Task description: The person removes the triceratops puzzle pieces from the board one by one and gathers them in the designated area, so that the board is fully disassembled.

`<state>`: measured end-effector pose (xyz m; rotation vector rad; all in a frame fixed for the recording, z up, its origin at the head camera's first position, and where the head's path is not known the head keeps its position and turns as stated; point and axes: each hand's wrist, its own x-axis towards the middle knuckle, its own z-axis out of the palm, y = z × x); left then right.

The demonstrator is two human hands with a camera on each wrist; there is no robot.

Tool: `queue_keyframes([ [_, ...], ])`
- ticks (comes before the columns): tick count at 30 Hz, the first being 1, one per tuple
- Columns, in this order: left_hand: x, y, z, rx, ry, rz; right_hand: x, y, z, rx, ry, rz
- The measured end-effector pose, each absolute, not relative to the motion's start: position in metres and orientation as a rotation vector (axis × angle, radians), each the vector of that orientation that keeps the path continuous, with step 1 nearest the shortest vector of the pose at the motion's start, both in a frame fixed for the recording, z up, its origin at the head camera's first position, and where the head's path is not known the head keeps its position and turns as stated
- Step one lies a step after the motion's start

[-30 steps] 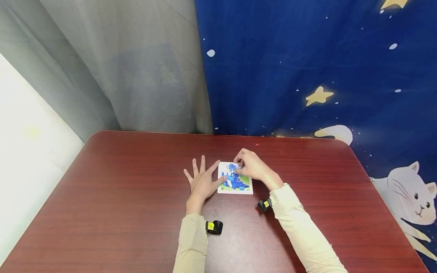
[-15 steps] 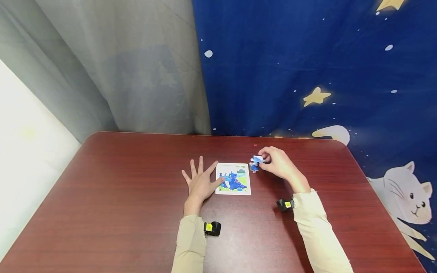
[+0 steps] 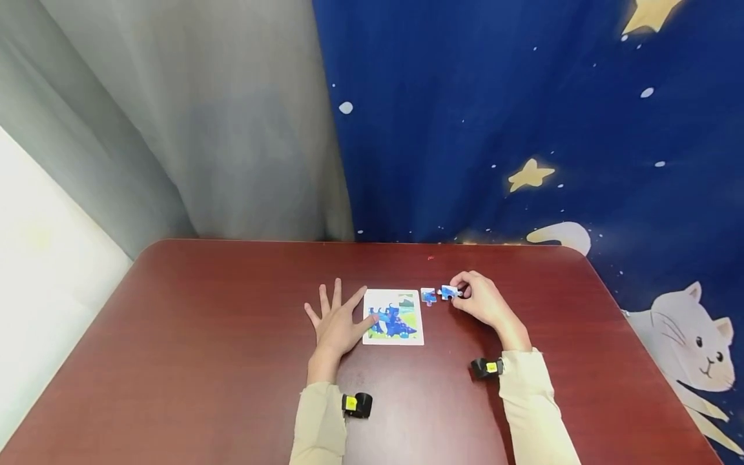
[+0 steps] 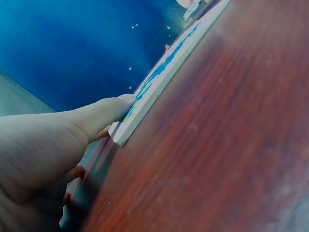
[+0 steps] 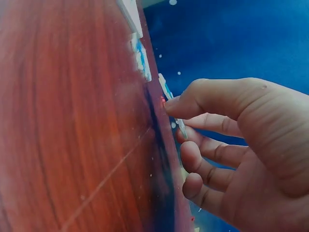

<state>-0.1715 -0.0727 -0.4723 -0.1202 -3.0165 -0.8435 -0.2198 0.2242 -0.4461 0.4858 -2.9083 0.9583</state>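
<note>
A square picture puzzle [image 3: 394, 341] with a white frame and a blue dinosaur lies on the table. My left hand [image 3: 336, 329] rests at its left side with fingers spread, the thumb on the picture and the index fingertip at the upper left corner. In the left wrist view the thumb [image 4: 108, 108] touches the board's edge area. My right hand [image 3: 487, 303] pinches a blue-and-white puzzle piece [image 3: 449, 292] between thumb and fingers, right of the board. The right wrist view shows this piece [image 5: 181, 126] edge-on. Between it and the board lies another puzzle piece [image 3: 428, 296].
The reddish-brown table [image 3: 232, 361] extends around the puzzle. A tiny red bit [image 3: 431, 258] lies near its far edge. Behind hang a grey curtain [image 3: 261, 129] and a blue star-patterned curtain [image 3: 430, 129]. Black wrist cameras [image 3: 357, 405] sit at both cuffs.
My right hand has moved from the puzzle's upper part to the right, carrying a piece. Another piece now shows beside the board. The left hand stays on the puzzle; the head view has tilted slightly.
</note>
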Motion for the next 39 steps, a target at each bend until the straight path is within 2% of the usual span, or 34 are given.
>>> queue_keyframes([
  [39,-0.1698,-0.0724,-0.4781,-0.118,-3.002,-0.853,-0.2194,0.22,-0.4566,0.414,-2.974,0.944],
])
